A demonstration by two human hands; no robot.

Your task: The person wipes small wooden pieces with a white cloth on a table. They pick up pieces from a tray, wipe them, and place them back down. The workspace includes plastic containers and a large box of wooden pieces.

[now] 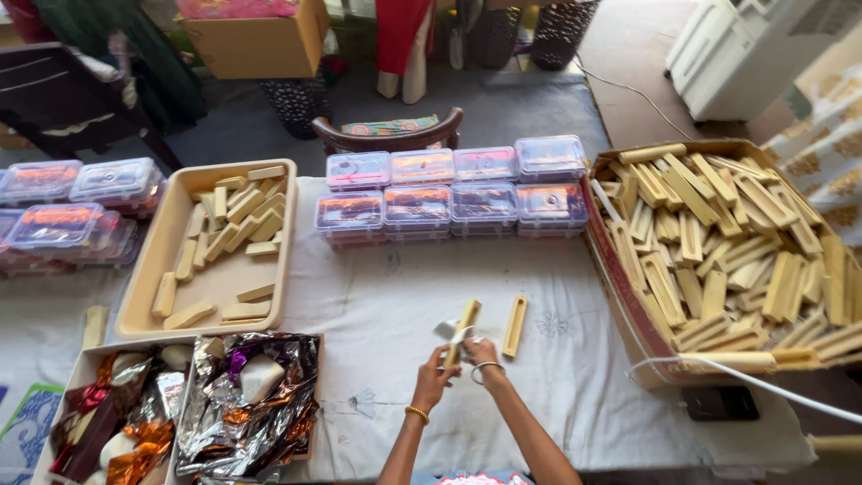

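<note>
Two hands (458, 359) grip wooden stick (463, 329) | second stick (514, 325) beside | wrapper (447, 329), perhaps

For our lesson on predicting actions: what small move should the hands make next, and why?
Probably lay the wooden stick beside the slotted piece on the cloth: both hands, left and right, grip its lower end with a silvery scrap against it.

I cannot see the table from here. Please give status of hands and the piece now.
Both hands, left and right, shut on one wooden stick. Small white scrap at the stick. Second stick lies apart on cloth. Nothing blocking.
</note>
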